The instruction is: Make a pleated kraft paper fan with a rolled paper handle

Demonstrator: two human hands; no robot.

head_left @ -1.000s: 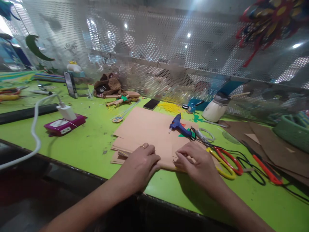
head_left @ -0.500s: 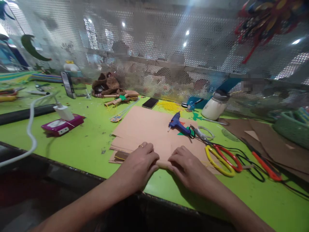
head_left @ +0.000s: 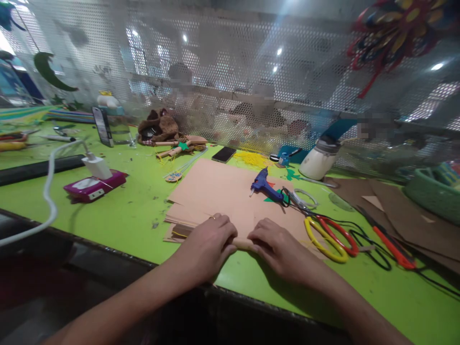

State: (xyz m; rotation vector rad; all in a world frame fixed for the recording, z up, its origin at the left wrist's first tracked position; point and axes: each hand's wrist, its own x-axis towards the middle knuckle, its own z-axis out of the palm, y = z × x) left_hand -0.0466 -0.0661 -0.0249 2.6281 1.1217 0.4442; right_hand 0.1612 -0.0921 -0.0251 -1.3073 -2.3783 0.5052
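Observation:
Between my two hands lies a thin roll of tan paper [head_left: 243, 244], held at the near edge of the stacked sheets. My left hand [head_left: 210, 244] is closed on its left end, thumb below and fingers on top; a ring shows on one finger. The roll's right end is pinched in my right hand [head_left: 280, 247]. Beneath and beyond them are the tan paper sheets [head_left: 212, 182]. A blue glue gun [head_left: 265, 184] rests on the sheets. Scissors with yellow and red handles [head_left: 327, 239] lie right of my right hand. The roll's ends are hidden by my fingers.
At left sit a purple power strip [head_left: 95, 186] with a white plug and cable. A black phone [head_left: 224, 154] and yellow strands [head_left: 251, 158] lie at the back. A red-orange cutter [head_left: 393, 247], brown sheets [head_left: 406, 206] and a green basket [head_left: 434, 191] are at right. Perforated metal rises behind.
Almost nothing differs. Both hands keep their hold on the paper roll, with only slight shifts of the fingers; the view has moved a little.

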